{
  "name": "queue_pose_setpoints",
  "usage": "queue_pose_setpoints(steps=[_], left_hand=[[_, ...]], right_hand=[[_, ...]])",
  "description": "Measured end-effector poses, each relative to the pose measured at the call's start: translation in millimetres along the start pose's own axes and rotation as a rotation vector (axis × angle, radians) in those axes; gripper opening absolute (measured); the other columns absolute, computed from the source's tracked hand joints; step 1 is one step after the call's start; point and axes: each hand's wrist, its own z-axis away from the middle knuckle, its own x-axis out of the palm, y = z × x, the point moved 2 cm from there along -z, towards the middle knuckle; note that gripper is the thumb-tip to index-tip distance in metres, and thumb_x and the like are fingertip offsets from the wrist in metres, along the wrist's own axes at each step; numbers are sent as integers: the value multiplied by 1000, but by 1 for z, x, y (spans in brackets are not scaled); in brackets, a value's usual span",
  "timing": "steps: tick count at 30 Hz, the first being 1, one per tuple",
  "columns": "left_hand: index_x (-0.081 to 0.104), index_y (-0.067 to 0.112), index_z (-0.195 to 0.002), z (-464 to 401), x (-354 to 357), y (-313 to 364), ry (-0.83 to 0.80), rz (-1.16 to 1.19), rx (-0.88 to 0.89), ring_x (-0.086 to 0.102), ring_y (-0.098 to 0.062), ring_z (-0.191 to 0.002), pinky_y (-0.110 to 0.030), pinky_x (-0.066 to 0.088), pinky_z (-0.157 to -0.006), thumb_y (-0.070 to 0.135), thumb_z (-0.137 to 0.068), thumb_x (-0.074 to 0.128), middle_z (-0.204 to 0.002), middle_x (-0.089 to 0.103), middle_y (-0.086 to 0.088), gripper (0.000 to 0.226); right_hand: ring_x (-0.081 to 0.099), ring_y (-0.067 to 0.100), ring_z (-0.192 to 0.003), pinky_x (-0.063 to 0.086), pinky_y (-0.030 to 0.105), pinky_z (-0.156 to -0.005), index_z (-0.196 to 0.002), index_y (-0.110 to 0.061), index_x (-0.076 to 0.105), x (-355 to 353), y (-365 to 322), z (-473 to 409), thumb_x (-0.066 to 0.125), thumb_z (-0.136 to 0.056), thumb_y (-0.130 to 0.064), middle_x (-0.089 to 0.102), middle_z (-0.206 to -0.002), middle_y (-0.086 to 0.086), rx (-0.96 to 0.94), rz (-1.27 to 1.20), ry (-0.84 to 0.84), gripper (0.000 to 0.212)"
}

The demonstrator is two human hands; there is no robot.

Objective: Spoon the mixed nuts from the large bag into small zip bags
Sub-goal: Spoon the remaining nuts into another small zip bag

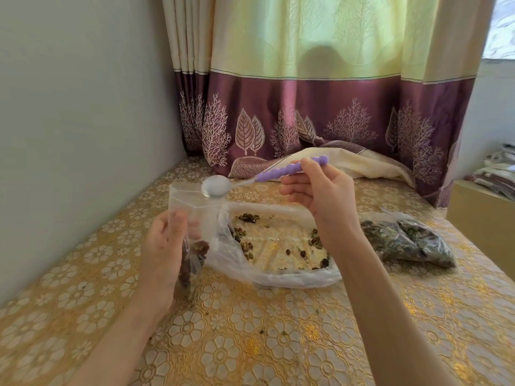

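spoon over the small bag, on a gold floral table in a curtained corner.
head view: left hand (164,246) grips the small bag (192,218) upright, nuts in its bottom; right hand (317,190) pinches the purple spoon (250,179), bowl right above the bag mouth. big bag (278,240) lies open just beside, few nuts left. filled bags (407,240) sit right. table (250,330) meets a grey wall (69,135) left, curtain (306,107) behind.

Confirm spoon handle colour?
Purple, beaded; the spoon handle shows clearly in the head view.
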Motion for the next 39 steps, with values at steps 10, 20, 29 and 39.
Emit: queue_pose_setpoints(steps=[10, 20, 29, 39], left_hand=[[58, 12, -109, 0, -3, -1, 62, -1, -1, 68, -24, -88, -52, 54, -77, 66, -71, 51, -95, 71, -2, 67], [58, 17, -109, 1, -1, -2, 39, -32, 24, 69, -23, -88, -52, 54, -77, 66, -73, 48, -94, 70, -1, 62], [60, 21, -106, -1, -2, -3, 40, -29, 45, 69, -21, -85, -53, 54, -79, 67, -73, 48, -91, 71, 0, 58], [59, 22, -105, -3, -2, -5, 38, -42, 62, 69, -16, -80, -45, 55, -75, 67, -73, 48, -90, 71, 8, 56]], right_hand=[[47, 2, -37, 35, 13, -38, -62, -8, 58, -37, 23, -13, 46, -89, -10, 60, -43, -4, 66, 353, 184, 30], [51, -2, -37, 39, 10, -39, -57, -8, 60, -43, 49, -15, 48, -91, -12, 62, -43, -6, 202, 539, 107, 36], [57, 12, -37, 47, 19, -39, -46, -8, 62, -32, 65, -12, 50, -89, -5, 64, -46, 7, 285, 382, 131, 45], [67, 17, -51, 57, 22, -52, -64, 2, 63, -20, 82, -7, 47, -91, -1, 70, -60, 16, 426, 133, 97, 33]])
